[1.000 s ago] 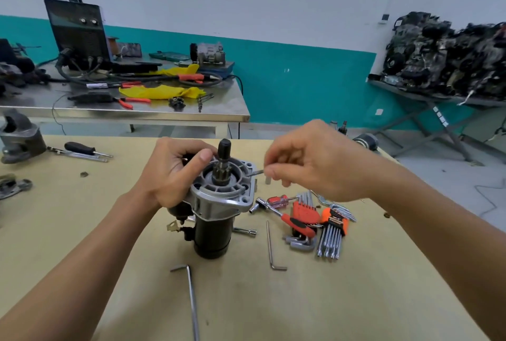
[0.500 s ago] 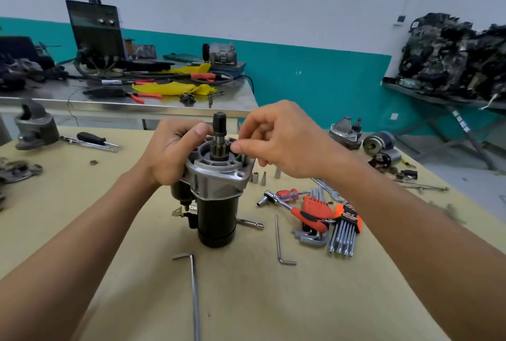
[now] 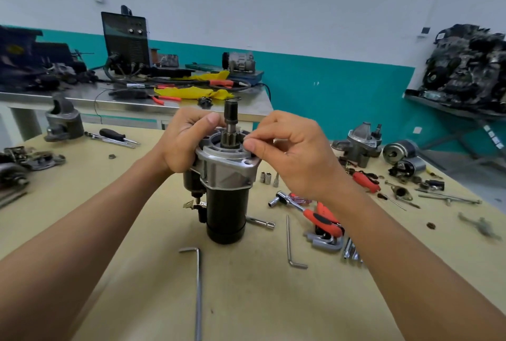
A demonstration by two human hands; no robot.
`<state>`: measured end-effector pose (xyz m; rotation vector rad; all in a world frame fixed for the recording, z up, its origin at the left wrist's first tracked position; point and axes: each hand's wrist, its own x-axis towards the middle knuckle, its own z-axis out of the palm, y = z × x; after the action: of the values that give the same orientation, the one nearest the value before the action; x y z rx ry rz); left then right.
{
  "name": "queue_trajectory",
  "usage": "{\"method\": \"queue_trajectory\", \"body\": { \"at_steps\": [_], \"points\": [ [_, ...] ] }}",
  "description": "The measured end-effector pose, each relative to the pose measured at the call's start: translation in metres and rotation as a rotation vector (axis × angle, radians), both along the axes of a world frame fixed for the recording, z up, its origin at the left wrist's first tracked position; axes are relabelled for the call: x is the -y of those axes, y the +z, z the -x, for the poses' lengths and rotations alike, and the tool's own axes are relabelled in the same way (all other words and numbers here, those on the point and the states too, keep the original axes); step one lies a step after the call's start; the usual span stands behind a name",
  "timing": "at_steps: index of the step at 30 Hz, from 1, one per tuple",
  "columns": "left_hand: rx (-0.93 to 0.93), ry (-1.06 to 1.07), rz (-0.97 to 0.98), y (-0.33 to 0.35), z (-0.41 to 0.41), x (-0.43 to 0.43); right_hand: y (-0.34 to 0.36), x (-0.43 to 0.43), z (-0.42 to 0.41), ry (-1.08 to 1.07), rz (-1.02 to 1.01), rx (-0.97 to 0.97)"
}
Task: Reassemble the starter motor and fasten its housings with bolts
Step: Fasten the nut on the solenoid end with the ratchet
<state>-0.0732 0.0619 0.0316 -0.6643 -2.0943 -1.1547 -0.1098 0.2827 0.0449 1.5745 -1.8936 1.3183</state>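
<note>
hands: two, left hand [image 3: 184, 146], right hand [image 3: 298, 161]
starter motor [image 3: 225, 199]: one
loose hex keys: two, long hex key [image 3: 198, 294], short hex key [image 3: 289, 242]
ratchet [image 3: 294, 205]: one
short sockets [image 3: 262, 177]: two

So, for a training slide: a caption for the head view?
Left hand grips the upright starter motor; right hand pinches a small part at its silver housing.

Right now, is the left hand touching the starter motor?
Touching. The head view shows the left hand wrapped around the starter motor at its silver housing, thumb on the rim, with no gap.
</note>
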Motion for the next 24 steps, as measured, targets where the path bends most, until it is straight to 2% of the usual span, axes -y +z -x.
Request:
{"method": "queue_trajectory", "body": {
  "at_steps": [4, 12, 19, 24],
  "points": [
    [-0.008, 0.014, 0.030, 0.001, 0.001, 0.000, -0.004, -0.001, -0.002, 0.067, 0.007, 0.160],
    [-0.035, 0.075, 0.029, 0.001, -0.002, -0.001, -0.003, -0.007, -0.006, 0.075, -0.013, 0.288],
    [-0.037, 0.077, 0.025, 0.003, -0.006, -0.001, -0.003, -0.019, -0.002, -0.085, -0.253, -0.103],
    [-0.049, 0.035, 0.044, 0.002, -0.006, -0.005, -0.001, -0.018, -0.003, -0.137, -0.273, -0.288]
  ]
}}
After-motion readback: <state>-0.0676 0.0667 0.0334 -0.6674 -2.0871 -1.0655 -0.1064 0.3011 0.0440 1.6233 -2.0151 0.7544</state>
